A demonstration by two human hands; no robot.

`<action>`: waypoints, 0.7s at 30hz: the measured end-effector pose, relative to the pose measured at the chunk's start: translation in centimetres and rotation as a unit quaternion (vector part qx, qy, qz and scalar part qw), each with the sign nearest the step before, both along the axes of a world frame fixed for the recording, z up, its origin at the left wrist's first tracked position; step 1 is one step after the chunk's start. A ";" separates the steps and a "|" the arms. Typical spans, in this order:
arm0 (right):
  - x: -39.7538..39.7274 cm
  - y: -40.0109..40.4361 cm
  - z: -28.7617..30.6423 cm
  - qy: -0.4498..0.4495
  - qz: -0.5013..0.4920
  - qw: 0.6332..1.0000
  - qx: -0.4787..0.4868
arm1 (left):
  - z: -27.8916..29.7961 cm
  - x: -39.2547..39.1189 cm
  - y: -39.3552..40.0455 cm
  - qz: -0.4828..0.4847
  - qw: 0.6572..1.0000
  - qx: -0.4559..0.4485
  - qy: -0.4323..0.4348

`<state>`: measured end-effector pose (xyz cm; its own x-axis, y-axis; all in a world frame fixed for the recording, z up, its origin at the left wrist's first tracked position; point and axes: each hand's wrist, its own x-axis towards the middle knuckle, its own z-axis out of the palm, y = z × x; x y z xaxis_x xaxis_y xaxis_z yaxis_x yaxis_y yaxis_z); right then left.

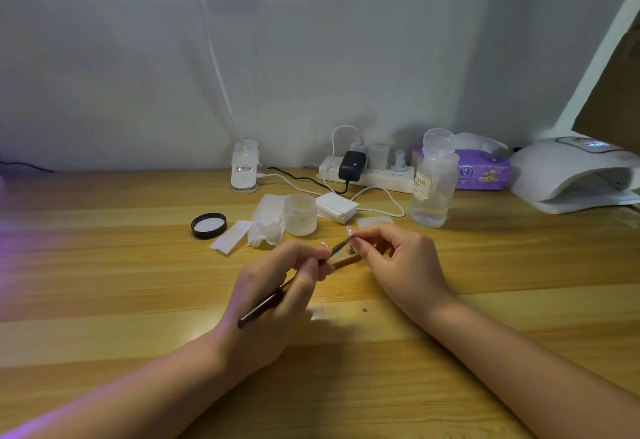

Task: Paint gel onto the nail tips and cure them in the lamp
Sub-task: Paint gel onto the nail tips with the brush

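Both hands pinching: left hand [277, 286] on brush [298, 283], right hand [401, 265] on nail tip [350, 232], w/ jar [300, 209] behind.

A single wide-angle camera sits on the person's head, looking forward and down across the wooden desk [104, 265] toward the pale wall [138, 75] behind it. Both forearms enter from the bottom edge, close to the lens. The far desk edge lies near mid-frame. Edges bow, probably from lens distortion. No second view shares the scene.
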<state>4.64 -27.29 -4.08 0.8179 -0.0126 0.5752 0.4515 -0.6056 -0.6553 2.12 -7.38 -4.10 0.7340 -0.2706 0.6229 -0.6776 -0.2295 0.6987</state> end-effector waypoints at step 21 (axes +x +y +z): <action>0.3 0.1 -0.2 -0.035 0.006 0.999 -0.002 | 0.1 0.0 -0.2 0.000 0.998 -0.057 0.029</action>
<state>4.92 -27.16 -4.31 0.7761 0.0000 0.6306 0.5036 -0.6020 -0.6197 2.14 -7.57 -3.99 0.7701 -0.2001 0.6057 -0.6348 -0.1474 0.7585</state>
